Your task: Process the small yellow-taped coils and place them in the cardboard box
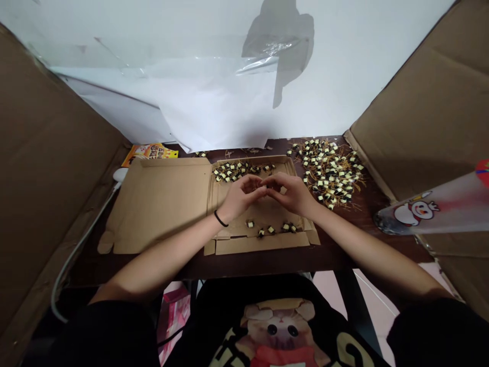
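Above the right half of an opened cardboard box [160, 204], my left hand [242, 196] and my right hand [290, 193] meet at the fingertips. Both have curled, closed fingers around something small that is mostly hidden; I cannot make out what it is. A dark band circles my left wrist. Small black-and-cream parts [229, 172] lie in a cluster at the box's back edge, behind my hands. Several similar parts [271, 230] are spread near its front edge.
A large pile of similar parts with thin brown wires [330, 173] lies right of the box. A clear cup with a snowman print [439, 204] stands at far right. An orange packet [147, 152] and a white cable [78, 250] are at left. Cardboard walls flank the table.
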### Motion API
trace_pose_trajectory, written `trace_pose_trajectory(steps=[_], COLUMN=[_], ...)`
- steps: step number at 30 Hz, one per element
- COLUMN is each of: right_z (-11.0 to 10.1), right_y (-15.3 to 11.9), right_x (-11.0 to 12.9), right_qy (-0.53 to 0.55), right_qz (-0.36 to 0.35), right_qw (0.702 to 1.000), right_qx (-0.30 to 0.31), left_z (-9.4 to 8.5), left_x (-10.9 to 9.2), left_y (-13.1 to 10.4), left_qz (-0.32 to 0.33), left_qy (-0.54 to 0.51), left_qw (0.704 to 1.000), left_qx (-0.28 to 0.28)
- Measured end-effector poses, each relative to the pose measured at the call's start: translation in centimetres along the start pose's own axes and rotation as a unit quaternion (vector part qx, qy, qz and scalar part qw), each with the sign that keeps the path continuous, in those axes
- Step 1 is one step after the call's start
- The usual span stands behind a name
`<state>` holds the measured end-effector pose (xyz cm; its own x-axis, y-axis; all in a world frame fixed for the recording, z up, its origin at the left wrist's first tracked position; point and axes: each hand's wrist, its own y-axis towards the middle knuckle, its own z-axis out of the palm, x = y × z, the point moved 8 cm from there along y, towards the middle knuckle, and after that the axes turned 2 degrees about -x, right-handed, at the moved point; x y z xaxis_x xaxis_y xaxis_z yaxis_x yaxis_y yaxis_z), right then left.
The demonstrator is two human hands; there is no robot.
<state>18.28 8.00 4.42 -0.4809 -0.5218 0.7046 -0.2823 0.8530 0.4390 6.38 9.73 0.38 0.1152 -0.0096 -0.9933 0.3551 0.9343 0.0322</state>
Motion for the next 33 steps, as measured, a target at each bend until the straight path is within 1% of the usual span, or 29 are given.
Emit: trace_pose_trajectory(steps=[4, 7, 9, 13, 15, 20, 23, 25, 28, 31, 33], right_z=[0.0, -0.1, -0.2, -1.2, -1.4, -0.5, -0.1, -0.2, -1.0, -1.4, -1.4], right_y=[0.0, -0.1, -0.2, -0.5, -0.5, -0.3, -0.4, -0.4, -0.5, -0.5, -0.5], right_x=[-1.3, -2.4, -2.8, -2.9, -2.6, -2.7, -2.5, -2.0, -0.9, 0.4, 1.1], right_qy=[0.084, 0.133, 0.142, 0.135, 0.126, 0.092, 0.076, 0.059, 0.020, -0.030, -0.082], right_qz=[0.055, 0.100, 0.125, 0.153, 0.150, 0.145, 0.136, 0.121, 0.083, 0.033, -0.008], right_qw=[0.995, 0.985, 0.980, 0.971, 0.972, 0.983, 0.987, 0.990, 0.994, 0.996, 0.994], right_qx=[-0.027, -0.050, -0.066, -0.126, -0.126, -0.061, -0.036, -0.039, -0.068, -0.075, -0.074], left_z=[-0.5, -0.4, -0.4, -0.6, -0.6, -0.5, -0.6, -0.7, -1.0, -1.0, -0.9], left_x=[0.3, 0.5, 0.7, 1.2, 1.4, 1.4, 1.3, 1.4, 1.3, 1.1, 0.9], left_y=[0.2, 0.3, 0.4, 0.4, 0.4, 0.5, 0.5, 0.4, 0.3, 0.3, 0.3], left_qz=[-0.008, -0.022, -0.039, -0.076, -0.089, -0.097, -0.098, -0.096, -0.080, -0.058, -0.048], left_qy=[-0.035, -0.051, -0.066, -0.122, -0.141, -0.155, -0.153, -0.148, -0.125, -0.081, -0.062], left_qw=[0.999, 0.998, 0.997, 0.989, 0.986, 0.983, 0.983, 0.984, 0.987, 0.994, 0.996], left_qx=[-0.022, -0.012, -0.008, -0.030, -0.030, -0.029, -0.031, -0.040, -0.056, -0.052, -0.050])
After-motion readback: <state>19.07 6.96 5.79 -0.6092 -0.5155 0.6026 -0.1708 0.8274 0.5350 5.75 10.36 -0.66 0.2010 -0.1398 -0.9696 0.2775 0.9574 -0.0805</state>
